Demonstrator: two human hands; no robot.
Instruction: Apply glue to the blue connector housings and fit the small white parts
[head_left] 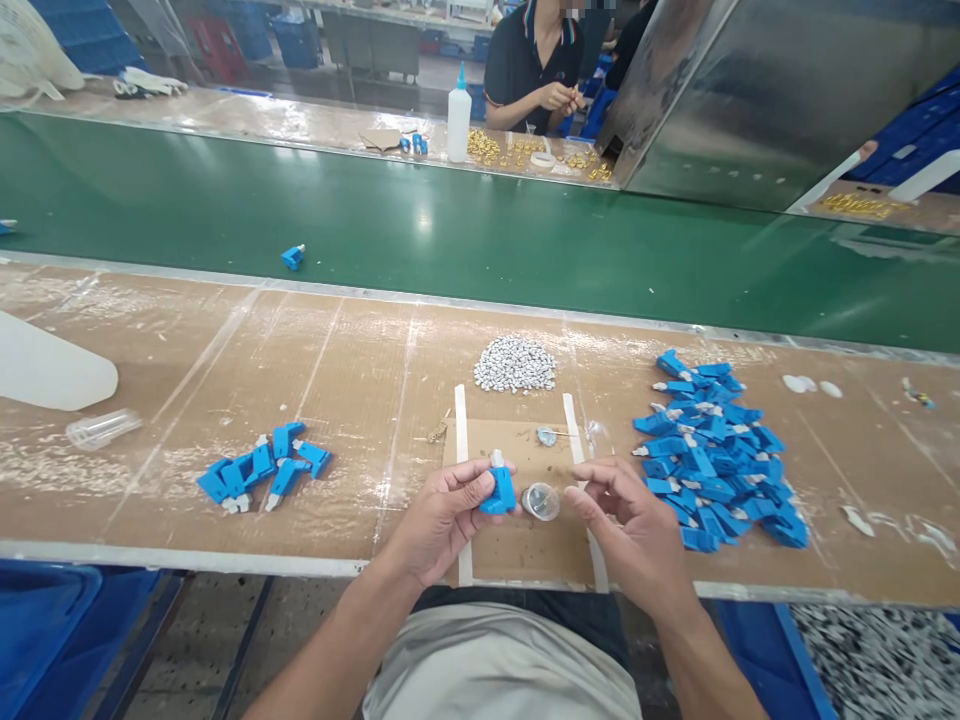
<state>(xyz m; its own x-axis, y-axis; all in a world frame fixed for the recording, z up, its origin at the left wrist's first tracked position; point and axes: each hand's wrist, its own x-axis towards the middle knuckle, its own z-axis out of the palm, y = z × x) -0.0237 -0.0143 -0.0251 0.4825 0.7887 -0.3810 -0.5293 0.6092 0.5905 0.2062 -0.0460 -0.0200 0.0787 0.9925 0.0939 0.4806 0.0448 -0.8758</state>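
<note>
My left hand [455,515] grips a blue plastic piece [499,493] between thumb and fingers, its whitish tip pointing up. Just right of it, a small round clear cup [541,502] with something dark inside sits on a cardboard sheet [517,550]. My right hand [626,520] hovers beside the cup, thumb and index finger curled close together; whatever they pinch is too small to make out. Behind the cup lies a thin stick with a greyish blob [547,436] at its end. A heap of small silvery-white pieces [515,364] lies beyond the cardboard.
Similar blue pieces form a big pile [712,460] at right and a smaller group [262,467] at left. A clear plastic cup [103,429] lies near a white bottle [52,362]. One blue piece [293,257] rests on the green conveyor belt [450,235]. Across it, a person [536,75] handles something small.
</note>
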